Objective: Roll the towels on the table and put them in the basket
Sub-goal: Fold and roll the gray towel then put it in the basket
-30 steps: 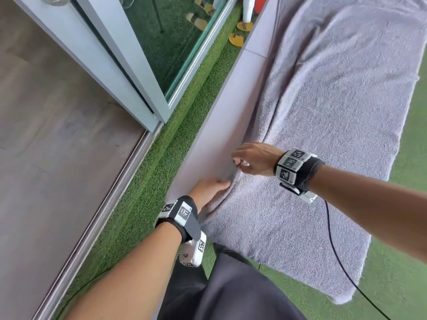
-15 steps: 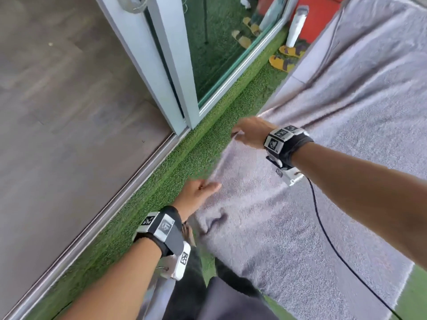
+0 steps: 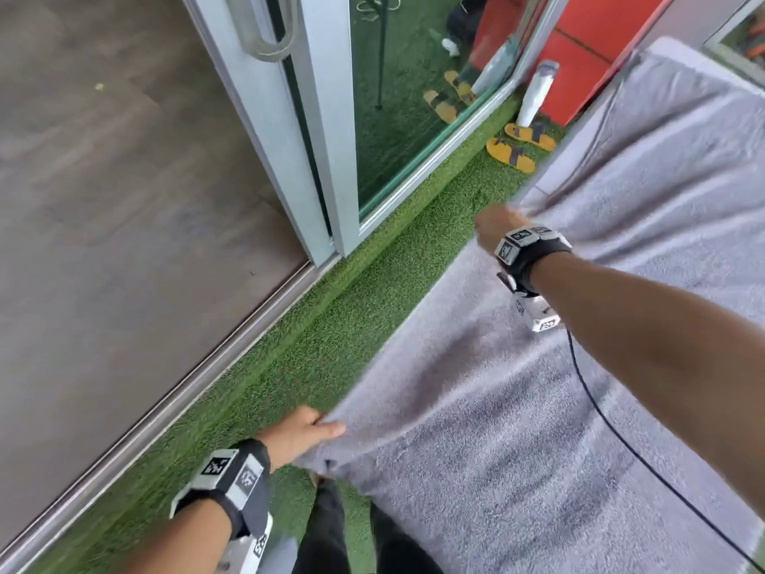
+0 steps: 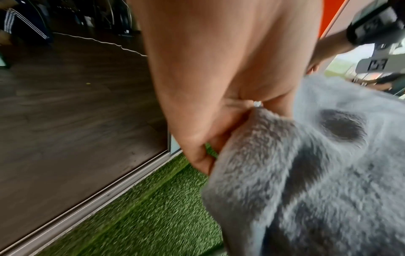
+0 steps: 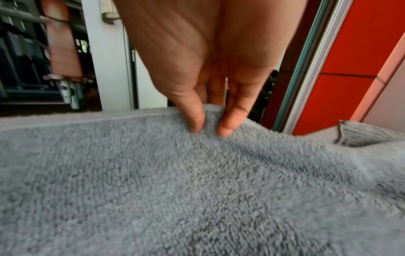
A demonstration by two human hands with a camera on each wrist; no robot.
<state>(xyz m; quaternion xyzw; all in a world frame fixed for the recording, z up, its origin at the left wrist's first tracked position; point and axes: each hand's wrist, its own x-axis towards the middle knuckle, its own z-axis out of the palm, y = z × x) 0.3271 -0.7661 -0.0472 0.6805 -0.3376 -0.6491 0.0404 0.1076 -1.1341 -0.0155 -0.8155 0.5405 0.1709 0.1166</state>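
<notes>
A large grey towel (image 3: 538, 387) is spread over the table (image 3: 546, 182), its left edge lifted off the surface. My left hand (image 3: 308, 432) grips the near corner of the towel (image 4: 295, 173), with the cloth bunched between thumb and fingers. My right hand (image 3: 494, 223) pinches the same edge further away; in the right wrist view its fingertips (image 5: 197, 121) squeeze a fold of the towel (image 5: 175, 181). No basket is in view.
Green artificial turf (image 3: 289, 366) runs along the table's left side. A sliding glass door frame (image 3: 323, 118) and wooden floor (image 3: 124, 200) lie beyond it. Yellow sandals (image 3: 511, 153) and a red panel (image 3: 579, 55) are at the far end. A black cable (image 3: 600, 416) crosses the towel.
Both hands have lifted the towel's left edge and spread apart along it: the right hand moved further away, the left drew back toward me.
</notes>
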